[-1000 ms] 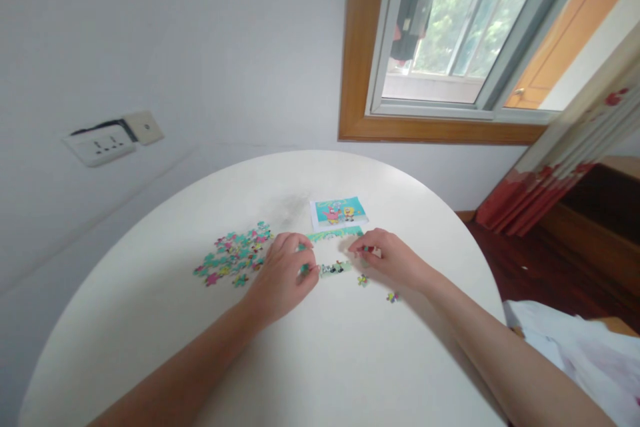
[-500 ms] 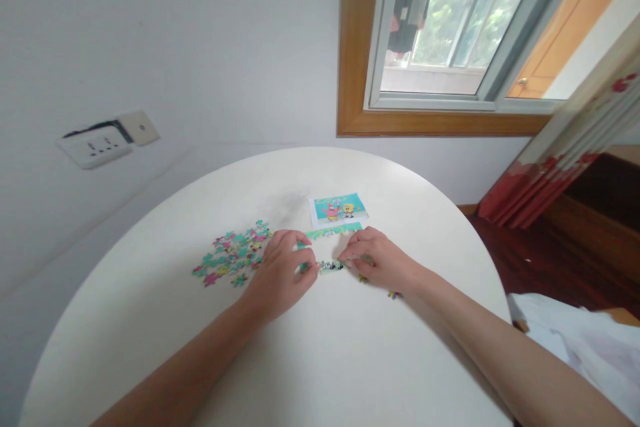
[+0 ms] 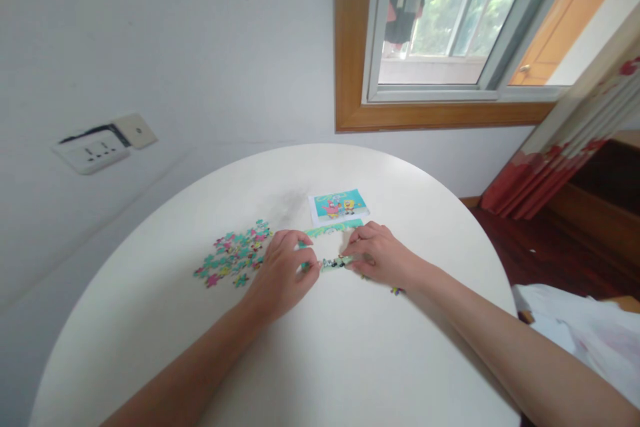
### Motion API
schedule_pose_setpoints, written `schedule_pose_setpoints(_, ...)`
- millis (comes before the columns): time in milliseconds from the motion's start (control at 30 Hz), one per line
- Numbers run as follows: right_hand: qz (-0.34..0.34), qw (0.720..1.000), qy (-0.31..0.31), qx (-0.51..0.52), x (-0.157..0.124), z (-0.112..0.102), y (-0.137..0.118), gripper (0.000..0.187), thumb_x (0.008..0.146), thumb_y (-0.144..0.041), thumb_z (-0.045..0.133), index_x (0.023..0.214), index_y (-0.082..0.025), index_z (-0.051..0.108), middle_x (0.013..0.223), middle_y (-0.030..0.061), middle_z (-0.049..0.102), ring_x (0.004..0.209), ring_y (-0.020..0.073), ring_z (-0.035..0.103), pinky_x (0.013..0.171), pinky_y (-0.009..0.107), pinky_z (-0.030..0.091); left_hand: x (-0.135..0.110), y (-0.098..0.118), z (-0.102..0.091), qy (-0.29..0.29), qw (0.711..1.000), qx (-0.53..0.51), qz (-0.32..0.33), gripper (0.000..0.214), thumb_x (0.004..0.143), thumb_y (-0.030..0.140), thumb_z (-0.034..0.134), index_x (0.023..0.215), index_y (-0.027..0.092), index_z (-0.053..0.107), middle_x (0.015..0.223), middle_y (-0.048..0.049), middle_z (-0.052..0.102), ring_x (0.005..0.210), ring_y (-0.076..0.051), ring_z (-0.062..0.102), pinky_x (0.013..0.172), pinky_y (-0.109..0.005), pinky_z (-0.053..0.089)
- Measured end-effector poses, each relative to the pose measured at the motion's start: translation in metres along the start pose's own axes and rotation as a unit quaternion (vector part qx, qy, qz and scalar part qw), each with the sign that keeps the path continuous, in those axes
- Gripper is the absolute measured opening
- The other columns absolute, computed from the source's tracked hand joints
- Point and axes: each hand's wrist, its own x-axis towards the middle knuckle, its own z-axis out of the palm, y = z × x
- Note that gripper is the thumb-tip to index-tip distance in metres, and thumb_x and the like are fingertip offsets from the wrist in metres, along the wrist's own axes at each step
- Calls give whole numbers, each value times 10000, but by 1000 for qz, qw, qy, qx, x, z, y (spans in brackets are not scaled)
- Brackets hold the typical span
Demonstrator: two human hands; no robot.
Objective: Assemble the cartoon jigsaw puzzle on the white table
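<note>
Both left hand (image 3: pixel 285 270) and right hand (image 3: pixel 383 255), fingers curled, flank the puzzle strip (image 3: pixel 334 263) in front of the picture card (image 3: pixel 340 205); the right just moved there, centring work on it; can't tell if either pinches.

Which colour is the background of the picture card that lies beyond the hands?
Mostly turquoise on the picture card, seen best in the head view.

Left hand (image 3: pixel 286 273) and left forearm (image 3: pixel 200 352) are bare to the bottom frame edge. Right hand (image 3: pixel 379 257) and right forearm (image 3: pixel 480 321): same, bare to the lower right. Both forearms are slim, tapering wristward; fine detail is blurred.
</note>
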Motion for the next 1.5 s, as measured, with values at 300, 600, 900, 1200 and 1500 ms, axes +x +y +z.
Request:
schedule_pose_setpoints(300,-2,1000,1,7,0,-1,-3,222,787,-219,674,994,-286,715,982,38,633,953,204,503,828,345,378,0,1,1,4,1000,-6,8,145,804,160,544,685,193,621,953,-63,547,974,-225,493,915,-420,390)
schedule_pose_setpoints(600,21,997,65,29,1,-10,5,228,840,-171,588,1017,-250,707,1002,57,661,952,199,543,875,364,398,2,-4,-2,23,1000,-4,-13,172,835,214,540,680,204,614,958,-53,565,989,-223,505,932,-418,376)
schedule_pose_setpoints(900,58,990,112,70,1,-20,9,167,861,-174,561,893,-216,720,909,52,702,892,194,585,854,358,414,1,-8,-1,17,999,-20,-23,200,885,268,516,738,212,640,959,-53,553,975,-219,493,911,-410,377)
schedule_pose_setpoints(1200,-33,993,78,85,3,-3,-6,165,865,-202,576,938,-235,721,922,27,695,912,167,582,872,320,399,1,0,-1,16,998,-55,-20,171,851,227,570,727,232,686,956,-44,547,977,-212,486,920,-408,373)
schedule_pose_setpoints(1500,-71,990,65,105,3,1,-10,144,873,-217,572,903,-209,713,942,50,673,913,173,562,858,319,405,2,5,-1,25,996,-85,-23,158,847,256,589,734,242,698,943,-43,553,974,-210,484,896,-384,389)
